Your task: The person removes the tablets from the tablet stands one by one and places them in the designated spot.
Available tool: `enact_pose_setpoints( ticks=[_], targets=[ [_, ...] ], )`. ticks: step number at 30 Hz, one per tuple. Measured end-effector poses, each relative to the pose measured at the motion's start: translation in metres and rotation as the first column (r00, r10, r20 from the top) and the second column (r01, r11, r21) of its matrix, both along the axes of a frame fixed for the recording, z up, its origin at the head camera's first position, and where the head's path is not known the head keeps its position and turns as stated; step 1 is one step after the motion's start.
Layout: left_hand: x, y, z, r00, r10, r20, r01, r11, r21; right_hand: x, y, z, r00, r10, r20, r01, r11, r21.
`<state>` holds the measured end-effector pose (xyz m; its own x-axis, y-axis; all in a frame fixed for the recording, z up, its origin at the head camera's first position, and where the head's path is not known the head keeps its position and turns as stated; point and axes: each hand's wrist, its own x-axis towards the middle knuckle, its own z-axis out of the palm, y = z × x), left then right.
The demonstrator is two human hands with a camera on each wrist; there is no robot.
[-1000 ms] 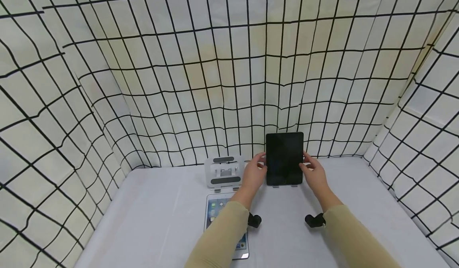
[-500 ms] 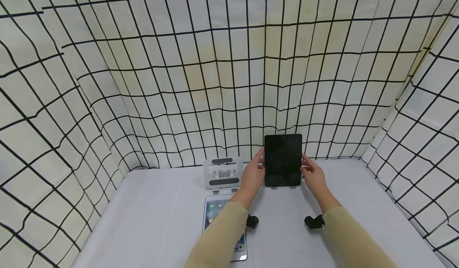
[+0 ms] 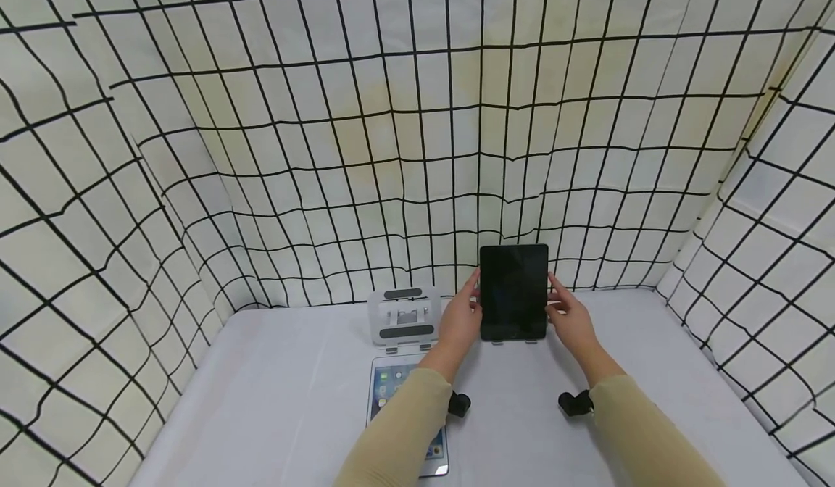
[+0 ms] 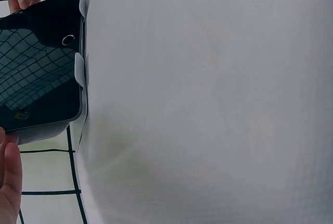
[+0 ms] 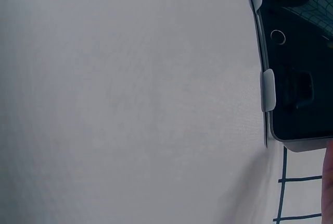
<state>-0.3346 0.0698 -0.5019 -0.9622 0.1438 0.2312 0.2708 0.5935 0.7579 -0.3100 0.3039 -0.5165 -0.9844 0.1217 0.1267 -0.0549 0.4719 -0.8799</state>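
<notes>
A black tablet (image 3: pixel 514 293) with a dark screen stands nearly upright, tilted back, at the far side of the table. Its lower edge sits behind two small grey hooks of a stand (image 5: pixel 268 89); the rest of that stand is mostly hidden behind it. My left hand (image 3: pixel 460 320) holds the tablet's left edge, its fingers reaching partly behind. On the opposite edge, my right hand (image 3: pixel 571 320) grips with thumb and fingers. The left wrist view shows the round home button (image 4: pixel 68 40) near the hooks.
Left of the hands stands a second, light grey tablet stand (image 3: pixel 404 316) with dark pads. A white tablet (image 3: pixel 391 382) with a lit screen lies flat before it, partly under my left forearm. Grid-patterned white cloth (image 3: pixel 417 146) walls the table (image 3: pixel 280 385).
The whole head view has shifted slightly. Both hands stay at the tablet's side edges, with the right fingers slightly rearranged; the tablet keeps its place on the stand.
</notes>
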Motion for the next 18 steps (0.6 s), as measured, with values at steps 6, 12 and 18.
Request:
enact_pose_setpoints(
  ticks=[6,12,18],
  targets=[
    [-0.0018,0.0006,-0.0013,1.0,-0.006,0.007,0.006,1.0,-0.013,-0.0004,0.0011,0.0,1.0,0.01,0.007,-0.01,1.0,-0.01],
    [-0.0027,0.001,-0.0012,1.0,-0.004,0.005,0.004,1.0,-0.01,-0.0016,0.001,0.0008,1.0,0.006,0.016,-0.006,1.0,-0.011],
    [-0.0023,0.0008,-0.001,1.0,-0.008,0.012,0.008,1.0,0.017,-0.0024,0.0013,-0.0003,1.0,0.006,0.011,-0.006,1.0,-0.002]
  ],
)
